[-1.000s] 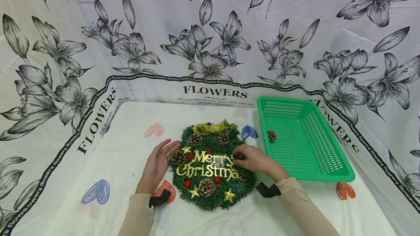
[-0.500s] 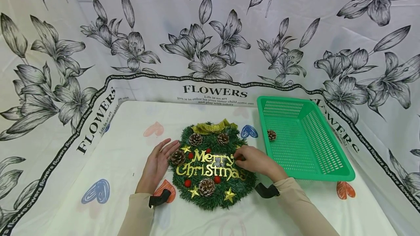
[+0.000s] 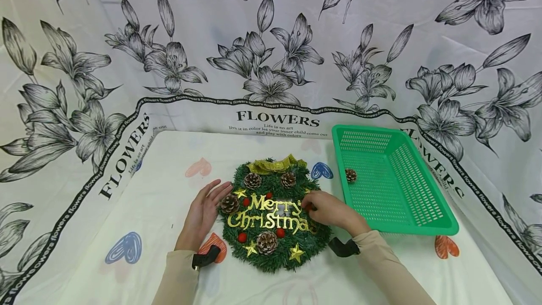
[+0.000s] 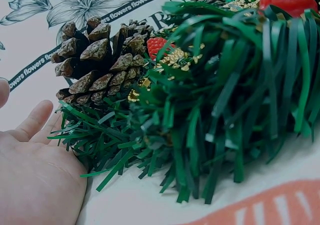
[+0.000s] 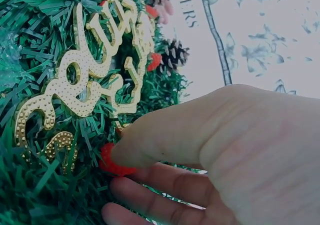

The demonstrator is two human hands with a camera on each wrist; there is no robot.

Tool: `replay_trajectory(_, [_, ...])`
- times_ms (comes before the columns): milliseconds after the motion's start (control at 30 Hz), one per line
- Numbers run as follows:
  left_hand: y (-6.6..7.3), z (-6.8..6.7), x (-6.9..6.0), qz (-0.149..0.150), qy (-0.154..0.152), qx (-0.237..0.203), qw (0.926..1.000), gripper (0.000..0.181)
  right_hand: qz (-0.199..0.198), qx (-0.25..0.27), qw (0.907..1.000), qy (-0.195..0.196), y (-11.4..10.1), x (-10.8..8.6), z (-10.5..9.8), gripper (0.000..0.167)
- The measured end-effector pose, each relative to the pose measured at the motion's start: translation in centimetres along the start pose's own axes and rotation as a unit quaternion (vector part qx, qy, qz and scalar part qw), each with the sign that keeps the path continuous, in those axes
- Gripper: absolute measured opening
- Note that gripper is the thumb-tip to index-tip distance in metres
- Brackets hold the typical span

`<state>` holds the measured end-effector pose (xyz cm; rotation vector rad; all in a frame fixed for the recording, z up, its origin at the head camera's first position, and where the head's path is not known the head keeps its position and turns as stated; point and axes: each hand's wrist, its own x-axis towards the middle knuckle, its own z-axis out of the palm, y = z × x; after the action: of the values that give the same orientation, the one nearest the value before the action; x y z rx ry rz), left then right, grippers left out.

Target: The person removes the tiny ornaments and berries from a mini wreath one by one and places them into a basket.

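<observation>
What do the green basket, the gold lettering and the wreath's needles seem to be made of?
The basket: probably plastic, semi-glossy; uniform colour, regular slots. The lettering: perhaps plastic with a shiny metallic finish; bright gold reflections, dotted surface. The needles: likely thin plastic, slightly glossy; flat, ribbon-like strips.

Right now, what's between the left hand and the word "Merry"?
A pine cone, gold star and red berry on the green wreath, as the head view shows.
</observation>
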<state>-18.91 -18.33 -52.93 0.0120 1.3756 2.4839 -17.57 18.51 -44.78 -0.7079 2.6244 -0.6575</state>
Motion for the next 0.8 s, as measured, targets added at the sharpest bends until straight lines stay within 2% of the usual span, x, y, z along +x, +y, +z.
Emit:
replay_trajectory(333, [-0.11, -0.11, 0.15, 0.0, 0.004, 0.0, 1.0, 0.062, -0.005, -0.002, 0.9998, 0.02, -0.09, -0.03, 0.23, 0.029])
replay_trajectory(633, [-0.22, -0.14, 0.29, -0.002, 0.006, -0.007, 1.0, 0.06, 0.015, -0.015, 0.9988, 0.044, -0.28, -0.08, 0.19, 0.022])
replay_trajectory(800, [-0.22, -0.14, 0.2, 0.0, 0.003, -0.006, 1.0, 0.061, -0.002, -0.001, 0.998, 0.063, -0.27, -0.07, 0.13, 0.018])
